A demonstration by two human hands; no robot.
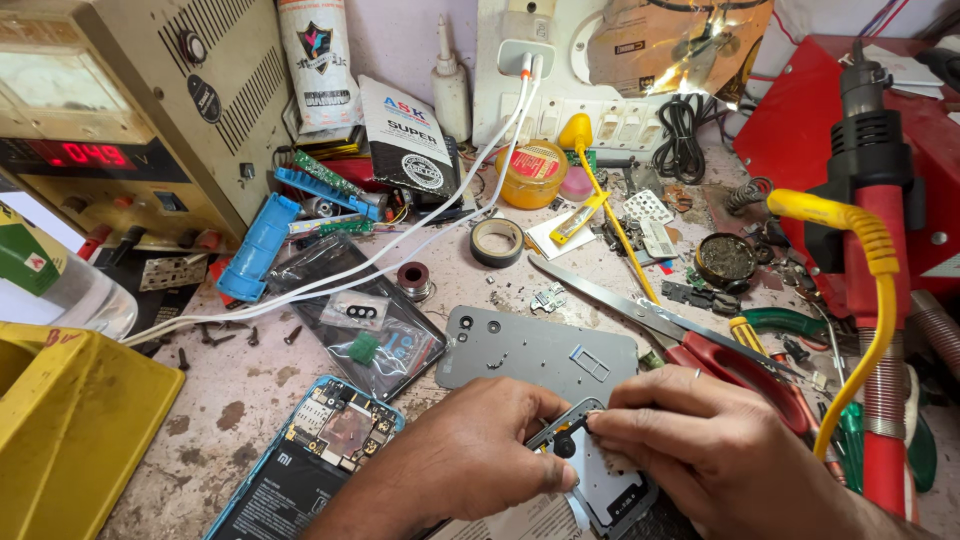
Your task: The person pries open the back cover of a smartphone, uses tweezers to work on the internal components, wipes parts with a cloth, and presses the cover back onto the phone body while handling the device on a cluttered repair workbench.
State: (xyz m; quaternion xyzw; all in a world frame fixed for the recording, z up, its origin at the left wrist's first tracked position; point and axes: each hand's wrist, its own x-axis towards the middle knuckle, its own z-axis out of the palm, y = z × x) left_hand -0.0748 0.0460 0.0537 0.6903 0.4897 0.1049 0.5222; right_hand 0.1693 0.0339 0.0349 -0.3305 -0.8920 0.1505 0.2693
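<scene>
**Two hands work a small phone part on a crowded bench**

While both hands meet over a small grey phone part at the bench's near edge, the left hand pins its left side, thumb beside a black round piece. The right hand pinches narrowly at the part's top edge, fingertips nearly closed; what they grip is too small to tell. Doing this well likely means steady pressure from the left hand and a light, precise pinch. Just behind the part lies a grey cover. Left of the part sits an opened blue phone. Red scissors lie behind and right of it.
</scene>
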